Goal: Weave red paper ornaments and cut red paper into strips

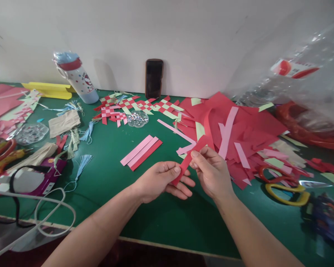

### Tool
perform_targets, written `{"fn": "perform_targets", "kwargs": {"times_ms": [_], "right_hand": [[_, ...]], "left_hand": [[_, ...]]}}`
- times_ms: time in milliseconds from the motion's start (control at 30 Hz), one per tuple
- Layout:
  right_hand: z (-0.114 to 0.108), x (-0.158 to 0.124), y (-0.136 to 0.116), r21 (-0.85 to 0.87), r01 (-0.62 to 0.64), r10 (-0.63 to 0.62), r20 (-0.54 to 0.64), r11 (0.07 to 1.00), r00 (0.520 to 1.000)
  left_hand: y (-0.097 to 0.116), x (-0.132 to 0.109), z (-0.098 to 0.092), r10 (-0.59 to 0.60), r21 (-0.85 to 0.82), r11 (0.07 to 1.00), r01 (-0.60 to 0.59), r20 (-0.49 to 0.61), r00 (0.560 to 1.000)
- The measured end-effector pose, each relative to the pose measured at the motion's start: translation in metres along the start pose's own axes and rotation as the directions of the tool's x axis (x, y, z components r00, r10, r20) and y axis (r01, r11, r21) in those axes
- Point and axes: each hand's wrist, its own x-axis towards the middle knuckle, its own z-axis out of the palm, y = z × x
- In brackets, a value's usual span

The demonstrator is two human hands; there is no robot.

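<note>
Between my two hands is a red paper strip, held slanted above the green table. My left hand pinches its lower end between thumb and fingers, the other fingers stretched out beneath. Higher up, my right hand grips the same strip with thumb and forefinger. Left of the hands lie pink strips beside a red strip, side by side on the table. Behind my right hand spreads a pile of red paper with loose pink strips on top.
Woven paper fish shapes and a dish of gems lie at the back. A phone leans on the wall near a bottle. Scissors lie right; tassels, a purple device and a white cable lie left.
</note>
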Motion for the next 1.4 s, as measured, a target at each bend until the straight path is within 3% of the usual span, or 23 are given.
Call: {"fn": "perform_targets", "kwargs": {"times_ms": [200, 467, 600, 700, 767, 900, 1100, 1400], "right_hand": [[-0.002, 0.001, 0.003, -0.015, 0.035, -0.035, -0.018, 0.999, 0.999], [-0.002, 0.003, -0.001, 0.002, 0.087, -0.087, -0.066, 0.996, 0.994], [0.000, 0.001, -0.004, -0.026, 0.060, -0.058, 0.086, 0.998, 0.995], [0.004, -0.003, -0.008, -0.109, 0.031, -0.002, 0.257, 0.994, 0.967], [0.005, -0.005, -0.010, -0.189, 0.025, 0.032, 0.294, 0.982, 0.955], [0.005, -0.006, -0.009, -0.286, 0.046, 0.031, 0.259, 0.957, 0.965], [0.004, -0.003, -0.002, -0.167, 0.092, -0.073, 0.120, 0.982, 0.990], [0.008, -0.005, -0.003, -0.137, 0.128, -0.115, 0.100, 0.982, 0.988]], "left_hand": [[0.002, 0.000, 0.001, -0.028, 0.044, 0.999, 0.027, 0.017, 0.999], [-0.001, 0.005, 0.003, 0.016, 0.149, 0.989, 0.010, -0.171, 0.985], [-0.002, 0.007, 0.002, 0.077, 0.140, 0.989, -0.052, -0.179, 0.981], [-0.002, 0.007, 0.001, 0.119, 0.146, 0.985, -0.094, -0.173, 0.978], [-0.001, 0.007, 0.001, 0.153, 0.174, 0.977, -0.122, -0.182, 0.971], [-0.001, 0.007, 0.001, 0.227, 0.237, 0.955, -0.179, -0.192, 0.955], [-0.001, 0.006, 0.003, 0.303, 0.250, 0.936, -0.246, -0.225, 0.926], [-0.004, 0.007, 0.002, 0.323, 0.253, 0.932, -0.261, -0.245, 0.914]]}}
